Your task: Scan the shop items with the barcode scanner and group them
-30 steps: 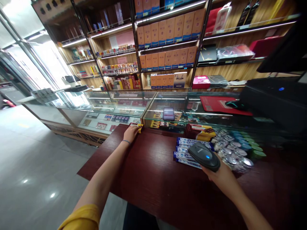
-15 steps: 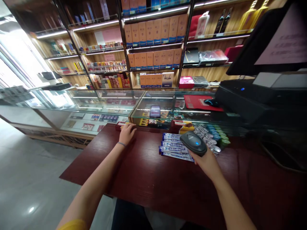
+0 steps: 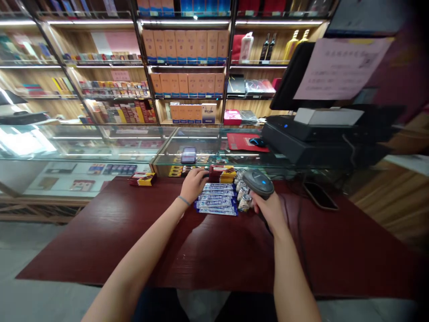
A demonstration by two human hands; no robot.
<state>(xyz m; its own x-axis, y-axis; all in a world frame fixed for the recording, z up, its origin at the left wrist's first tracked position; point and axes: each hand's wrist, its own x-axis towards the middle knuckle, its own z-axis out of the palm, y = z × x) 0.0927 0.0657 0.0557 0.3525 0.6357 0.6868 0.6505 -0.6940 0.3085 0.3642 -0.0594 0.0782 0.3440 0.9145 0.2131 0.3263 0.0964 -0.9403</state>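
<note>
My right hand [image 3: 269, 206] is wrapped round the handle of a dark grey barcode scanner [image 3: 258, 182], whose head shows a blue light. Its head hangs over small silver-topped jars [image 3: 244, 203] and partly hides them. My left hand [image 3: 193, 184], with a thin band at the wrist, reaches forward with fingers stretched out. Its fingertips are at the left end of a stack of red and yellow packets [image 3: 223, 174]; whether they touch it I cannot tell. Just right of this hand, long blue and white sachets [image 3: 216, 200] lie in a row. Another red and yellow stack [image 3: 142, 179] sits farther left.
The dark red table [image 3: 161, 264] meets a glass display counter [image 3: 134, 147]. A phone [image 3: 320, 195] and cables lie at the right, below a black till [image 3: 288, 138] and monitor [image 3: 291, 76]. A small screen device [image 3: 188, 154] stands on the glass. Shelves of boxes line the wall.
The view has turned right. My left hand has moved from the left packet stack to the right one. The scanner, still in my right hand, now hangs over the silver-topped jars rather than the sachets.
</note>
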